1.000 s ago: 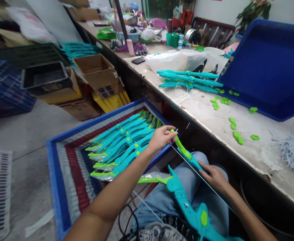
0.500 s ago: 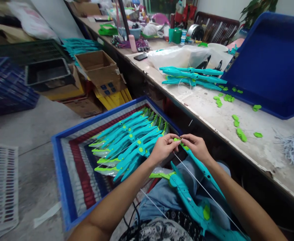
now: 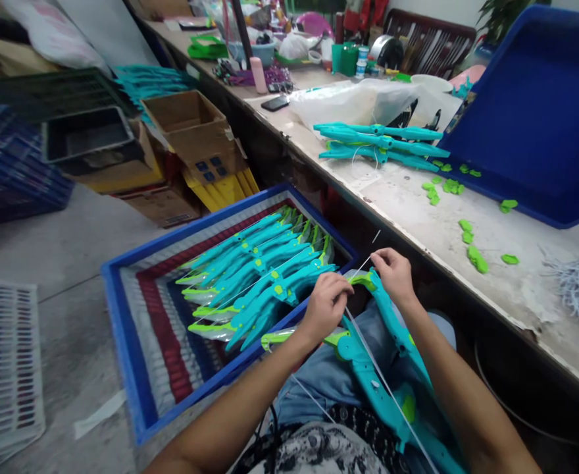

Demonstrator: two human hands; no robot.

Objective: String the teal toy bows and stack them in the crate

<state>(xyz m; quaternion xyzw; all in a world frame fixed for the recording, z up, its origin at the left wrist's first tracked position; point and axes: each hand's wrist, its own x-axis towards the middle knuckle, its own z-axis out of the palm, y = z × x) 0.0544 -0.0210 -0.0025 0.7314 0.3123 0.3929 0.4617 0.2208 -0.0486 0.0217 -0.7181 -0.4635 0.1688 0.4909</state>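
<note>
A teal toy bow (image 3: 388, 329) with green tips lies across my lap, its upper tip pointing up toward the bench edge. My right hand (image 3: 393, 273) pinches the white string (image 3: 368, 355) at the bow's green tip. My left hand (image 3: 325, 306) is closed on the same string a little lower, beside the bow's limb. The string runs taut down from both hands toward my lap. A second teal bow (image 3: 363, 372) with a green tip lies under my left forearm on my knees.
A blue crate (image 3: 122, 316) on the floor at my left holds several finished teal bows (image 3: 260, 276). The workbench (image 3: 418, 217) at right carries more bows (image 3: 378, 145), loose green parts (image 3: 472, 253), a blue tray (image 3: 531, 118) and white strings (image 3: 576, 289). Cardboard boxes (image 3: 191, 131) stand behind.
My right hand came up from the bow's limb to its green tip. My left hand slid down off the tip along the string. The bow's tip shifted slightly right.
</note>
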